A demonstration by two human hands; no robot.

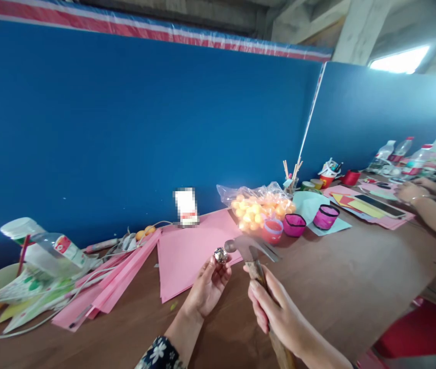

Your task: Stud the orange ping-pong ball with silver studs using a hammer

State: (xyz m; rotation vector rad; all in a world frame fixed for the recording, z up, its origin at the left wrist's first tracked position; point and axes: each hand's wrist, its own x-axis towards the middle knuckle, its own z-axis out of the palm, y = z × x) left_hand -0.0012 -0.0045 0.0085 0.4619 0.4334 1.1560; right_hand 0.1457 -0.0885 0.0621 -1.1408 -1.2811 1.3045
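Between the thumb and fingers of my left hand (211,287) is a small, shiny, crumpled silver ball (220,255), which looks like foil. My right hand (274,307) is wrapped round the wooden handle of a claw hammer (254,251). The hammer's head is raised over the table, its round face pointing left, close beside the ball. Whether face and ball touch, I cannot tell. Behind both hands lie pink paper sheets (191,251) on the brown table (329,287).
A clear bag of orange balls (252,210) sits behind the hammer, beside small pink fabric cups (294,225). Plastic bottles (64,248), a paper cup and cables crowd the left. A phone (379,206) rests on papers at right, near another person's arms (433,210). A blue partition (144,118) stands behind.
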